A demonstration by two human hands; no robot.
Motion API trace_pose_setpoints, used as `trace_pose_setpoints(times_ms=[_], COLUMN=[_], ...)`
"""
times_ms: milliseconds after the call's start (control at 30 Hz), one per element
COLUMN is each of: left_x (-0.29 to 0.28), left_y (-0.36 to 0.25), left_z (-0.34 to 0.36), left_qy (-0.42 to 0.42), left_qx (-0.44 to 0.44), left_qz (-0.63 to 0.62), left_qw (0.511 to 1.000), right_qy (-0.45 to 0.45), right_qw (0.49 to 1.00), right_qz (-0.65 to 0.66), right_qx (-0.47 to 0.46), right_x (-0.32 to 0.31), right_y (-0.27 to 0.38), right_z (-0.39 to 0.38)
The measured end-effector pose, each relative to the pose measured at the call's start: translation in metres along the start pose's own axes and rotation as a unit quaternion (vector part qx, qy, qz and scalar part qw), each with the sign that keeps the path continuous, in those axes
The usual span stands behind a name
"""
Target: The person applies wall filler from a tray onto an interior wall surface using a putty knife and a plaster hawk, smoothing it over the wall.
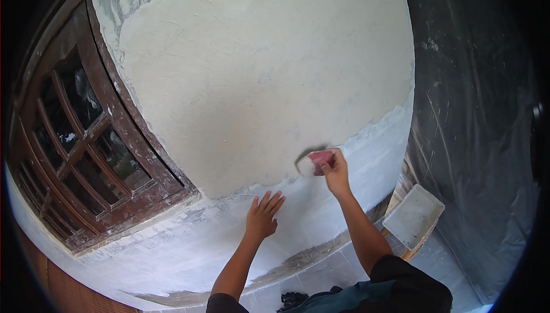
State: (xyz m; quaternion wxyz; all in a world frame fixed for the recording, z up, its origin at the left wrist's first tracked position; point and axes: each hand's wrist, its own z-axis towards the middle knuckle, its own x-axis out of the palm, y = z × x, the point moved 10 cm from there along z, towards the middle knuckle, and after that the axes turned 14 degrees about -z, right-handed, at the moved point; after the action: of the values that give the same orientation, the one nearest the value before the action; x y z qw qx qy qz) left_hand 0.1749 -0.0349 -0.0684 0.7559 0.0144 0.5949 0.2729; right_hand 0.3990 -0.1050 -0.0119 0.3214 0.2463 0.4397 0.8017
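My right hand (338,175) grips a red and whitish flat putty spreader (315,162) against the plastered wall (263,72), near the lower edge of its cream coat. My left hand (262,217) is lower and to the left, fingers spread, over the paler white band of the wall, holding nothing; whether it touches the surface is hard to tell.
A brown wooden window (103,121) with glass panes is on the left. Dark plastic sheeting (470,141) hangs on the right. A white rectangular tray (413,215) rests on a wooden support at the lower right. Grey floor tiles (341,264) show below the wall.
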Motion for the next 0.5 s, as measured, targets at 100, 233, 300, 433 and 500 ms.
trace_pose_setpoints(times_ms=[100,233,300,433,500], left_x=[0.000,0.000,0.005,0.007,0.004], left_y=[-0.005,-0.003,0.002,-0.002,-0.003], left_z=[0.002,0.002,-0.003,0.001,0.002], left_qy=[0.010,0.006,0.013,0.018,0.017], left_qx=[0.004,0.004,-0.004,0.008,0.008], left_qz=[-0.002,0.005,0.001,-0.008,-0.007], left_qw=[1.000,1.000,1.000,1.000,1.000], right_qy=[0.038,-0.050,-0.069,-0.003,0.004], right_qw=[0.997,0.997,0.992,1.000,1.000], right_qz=[-0.056,0.032,0.059,0.021,0.008], right_qx=[-0.047,0.047,0.089,-0.004,-0.012], right_x=[0.019,-0.019,-0.023,0.013,0.029], right_y=[-0.007,-0.035,-0.015,-0.008,-0.003], right_z=[0.004,0.013,0.005,0.000,0.001])
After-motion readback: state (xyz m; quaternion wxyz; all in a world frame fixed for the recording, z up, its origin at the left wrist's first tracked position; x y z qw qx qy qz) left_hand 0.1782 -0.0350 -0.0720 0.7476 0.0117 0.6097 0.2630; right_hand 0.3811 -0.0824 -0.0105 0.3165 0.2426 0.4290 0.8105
